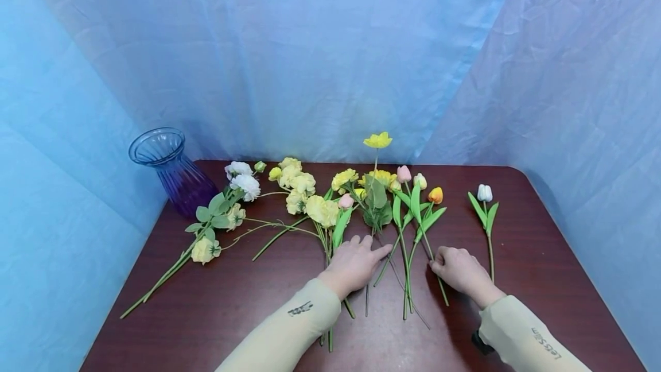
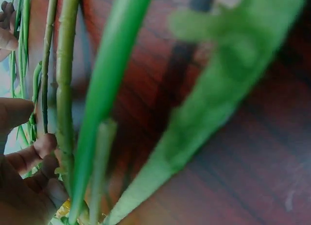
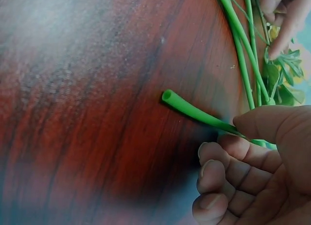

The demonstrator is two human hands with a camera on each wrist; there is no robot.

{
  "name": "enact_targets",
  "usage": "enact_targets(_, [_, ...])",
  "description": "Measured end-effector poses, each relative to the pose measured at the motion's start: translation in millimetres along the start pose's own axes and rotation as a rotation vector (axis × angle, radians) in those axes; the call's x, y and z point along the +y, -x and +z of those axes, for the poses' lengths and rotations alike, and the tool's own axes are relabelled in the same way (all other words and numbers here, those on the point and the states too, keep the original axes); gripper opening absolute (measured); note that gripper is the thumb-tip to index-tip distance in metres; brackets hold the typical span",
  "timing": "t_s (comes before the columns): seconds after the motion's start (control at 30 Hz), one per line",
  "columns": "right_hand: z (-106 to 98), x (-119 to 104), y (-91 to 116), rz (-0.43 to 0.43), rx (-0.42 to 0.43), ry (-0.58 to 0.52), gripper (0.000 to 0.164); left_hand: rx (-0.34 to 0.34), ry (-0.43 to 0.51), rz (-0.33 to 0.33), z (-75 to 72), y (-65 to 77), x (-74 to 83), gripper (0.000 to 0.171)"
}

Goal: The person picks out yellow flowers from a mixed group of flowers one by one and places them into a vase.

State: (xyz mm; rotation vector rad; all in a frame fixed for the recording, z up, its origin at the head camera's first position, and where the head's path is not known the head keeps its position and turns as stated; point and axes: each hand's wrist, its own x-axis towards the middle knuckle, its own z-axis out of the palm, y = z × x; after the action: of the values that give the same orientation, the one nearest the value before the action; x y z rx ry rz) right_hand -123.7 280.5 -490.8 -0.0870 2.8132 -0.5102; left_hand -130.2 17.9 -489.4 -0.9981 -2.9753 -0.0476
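Your right hand [image 1: 459, 268] pinches a green tulip stem [image 3: 194, 112] near its lower end. Your left hand [image 1: 353, 263] spreads its fingers loosely among other stems [image 2: 65, 98], yellow flowers [image 1: 381, 178] beyond it; the desk [image 1: 547, 291] lies beneath both hands.

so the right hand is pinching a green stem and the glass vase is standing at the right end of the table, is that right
Not quite: the glass vase stands at the left end of the table, as the head view shows. The right hand is indeed pinching a green stem.
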Motion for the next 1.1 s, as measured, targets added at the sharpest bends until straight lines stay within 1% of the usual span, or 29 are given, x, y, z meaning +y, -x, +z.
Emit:
enact_targets(0.07, [-1, 0, 0, -0.006, 0.0, -0.003, 0.027, 0.029, -0.028, 0.009, 3.2, -2.3, -0.7, 0.031])
enact_targets(0.17, [0, -1, 1, -0.021, 0.005, -0.011, 0.033, 0.09, -0.047, 0.021, 5.9, -3.3, -3.5, 0.016])
enact_targets(0.23, [0, -2, 1, -0.031, 0.012, -0.017, 0.038, 0.124, -0.046, 0.023, 5.5, -2.6, -5.6, 0.013])
enact_targets(0.33, [0, -1, 1, -0.038, 0.013, -0.027, 0.045, 0.187, -0.014, -0.005, 1.9, -0.8, -8.1, 0.014])
enact_targets(0.4, [1, 0, 0, -0.029, -0.002, -0.033, 0.049, 0.229, 0.044, -0.042, -2.4, 1.1, -9.5, 0.014])
enact_targets(0.47, [1, 1, 0, -0.023, -0.017, -0.034, 0.053, 0.265, 0.143, -0.089, -7.4, 3.2, -10.9, 0.01])
enact_targets(0.5, [1, 2, 0, -0.026, -0.017, -0.033, 0.054, 0.271, 0.207, -0.113, -10.2, 4.3, -11.9, 0.01])
enact_targets(0.57, [1, 3, 0, -0.031, -0.014, -0.025, 0.057, 0.273, 0.358, -0.172, -16.7, 6.5, -14.6, 0.007])
enact_targets(0.63, [0, 3, 2, -0.051, 0.002, -0.015, 0.057, 0.268, 0.532, -0.24, -23.0, 9.1, -18.8, 0.006])
enact_targets(0.73, [0, 4, 5, -0.094, 0.054, 0.008, 0.045, 0.238, 0.785, -0.357, -34.1, 14.7, -27.9, 0.016])
enact_targets(0.77, [0, 5, 6, -0.121, 0.083, 0.023, 0.039, 0.23, 0.849, -0.395, -37.5, 17.1, -31.6, 0.021])
enact_targets(0.83, [1, 6, 9, -0.167, 0.145, 0.066, 0.029, 0.222, 0.926, -0.456, -43.7, 22.6, -39.2, 0.029])
enact_targets(0.9, [2, 8, 12, -0.216, 0.202, 0.114, 0.021, 0.22, 0.945, -0.5, -48.8, 29.1, -46.6, 0.033])
enact_targets(0.93, [3, 9, 13, -0.235, 0.22, 0.134, 0.021, 0.223, 0.935, -0.512, -50.4, 32.7, -50.1, 0.034])
enact_targets(1.0, [5, 11, 14, -0.255, 0.223, 0.16, 0.033, 0.221, 0.889, -0.521, -51.8, 40.1, -57.0, 0.034])
enact_targets(1.1, [8, 13, 16, -0.277, 0.183, 0.183, 0.052, 0.19, 0.788, -0.523, -51.4, 50.9, -66.8, 0.033])
